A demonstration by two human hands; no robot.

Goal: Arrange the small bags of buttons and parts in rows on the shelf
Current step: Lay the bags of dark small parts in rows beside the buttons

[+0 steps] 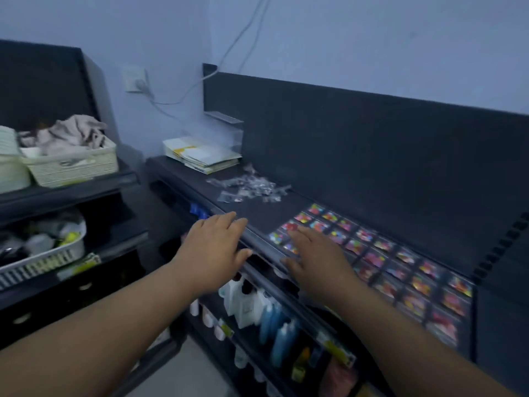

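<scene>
Fingers [298, 234] of right hand [313, 255] seemingly touch bags [329, 216].

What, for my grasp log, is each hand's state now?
Left hand: open, holding nothing.
Right hand: open, fingers straight over the rows of bags.

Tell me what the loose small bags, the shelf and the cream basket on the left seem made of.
Loose small bags: thin clear plastic film, glossy; they glint and the shelf shows through. Shelf: dark matt board, perhaps coated metal or laminate. Cream basket: likely moulded plastic with a woven pattern.
</scene>
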